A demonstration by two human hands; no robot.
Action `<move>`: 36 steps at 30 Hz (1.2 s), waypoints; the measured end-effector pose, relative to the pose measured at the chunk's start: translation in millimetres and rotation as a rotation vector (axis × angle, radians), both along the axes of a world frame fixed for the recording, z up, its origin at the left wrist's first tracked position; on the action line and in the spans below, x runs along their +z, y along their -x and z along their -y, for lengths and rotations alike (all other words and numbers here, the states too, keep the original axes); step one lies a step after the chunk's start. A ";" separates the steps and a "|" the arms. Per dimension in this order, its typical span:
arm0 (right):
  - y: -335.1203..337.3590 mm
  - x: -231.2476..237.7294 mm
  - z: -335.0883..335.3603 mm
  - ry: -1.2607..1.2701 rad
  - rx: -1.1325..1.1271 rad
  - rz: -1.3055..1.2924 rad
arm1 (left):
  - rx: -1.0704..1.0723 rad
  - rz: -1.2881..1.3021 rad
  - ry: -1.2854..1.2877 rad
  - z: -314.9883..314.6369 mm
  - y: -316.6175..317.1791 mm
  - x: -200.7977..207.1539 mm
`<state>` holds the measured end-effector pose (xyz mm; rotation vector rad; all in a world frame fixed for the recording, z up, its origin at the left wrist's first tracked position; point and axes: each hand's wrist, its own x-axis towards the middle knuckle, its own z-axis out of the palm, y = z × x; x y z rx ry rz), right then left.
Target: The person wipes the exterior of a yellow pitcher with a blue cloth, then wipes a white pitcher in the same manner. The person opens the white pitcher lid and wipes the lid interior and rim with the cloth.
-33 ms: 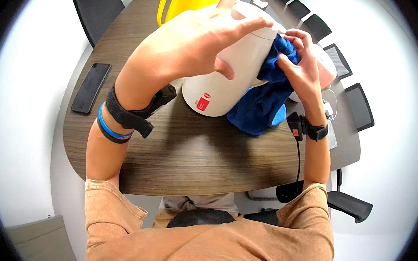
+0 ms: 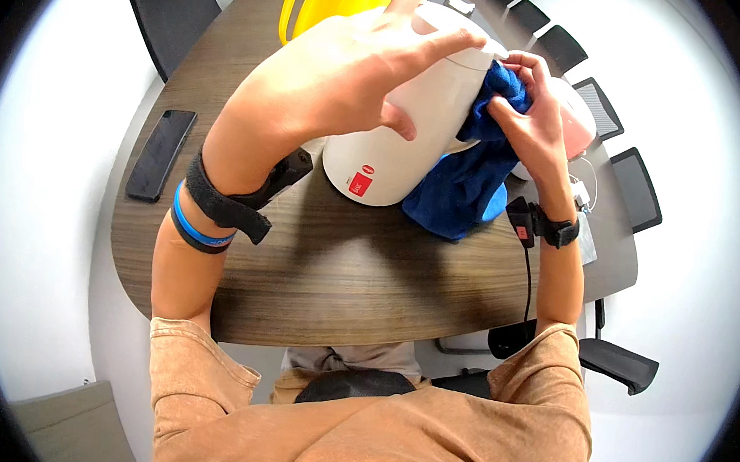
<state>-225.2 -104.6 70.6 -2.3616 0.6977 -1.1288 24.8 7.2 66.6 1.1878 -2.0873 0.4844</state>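
A white vacuum jug (image 2: 383,160) with a red label low on its side stands on the wooden table, leaning a little in view. My left hand (image 2: 333,80) grips it near the top, fingers stretched over the lid and thumb against the body. On the jug's right side, my right hand (image 2: 534,118) pinches a blue cloth (image 2: 461,190) between thumb and fingers. The cloth's upper part is bunched against the jug near the handle side, and its lower part hangs down to the tabletop. The handle is mostly hidden by cloth.
A yellow jug (image 2: 337,9) stands behind my left hand. A black phone (image 2: 161,155) lies at the table's left edge. A pinkish rounded appliance (image 2: 573,121) sits beyond my right hand, near a white plug and cord (image 2: 581,193). Black chairs (image 2: 170,15) line the table (image 2: 315,300).
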 end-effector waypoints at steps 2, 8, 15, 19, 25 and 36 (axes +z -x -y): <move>-3.1 -4.6 5.5 0.071 -0.028 0.020 | -0.023 -0.008 0.008 0.5 -2.0 2.1; -7.8 -15.4 -6.5 0.049 -0.108 0.106 | 0.001 0.093 -0.146 -1.5 -5.0 11.1; 0.7 -38.0 0.1 0.102 -0.077 0.112 | -0.002 0.038 -0.010 1.8 -6.9 0.7; 13.4 -33.3 -4.2 0.213 -0.130 0.154 | -0.009 0.068 -0.212 -5.1 -4.8 16.8; 34.3 -20.8 5.6 0.020 -0.136 0.277 | -0.011 0.091 -0.179 -8.8 -3.1 16.0; 20.2 -63.1 16.3 -0.464 0.089 -0.033 | 0.002 0.101 -0.195 -18.6 -1.1 20.8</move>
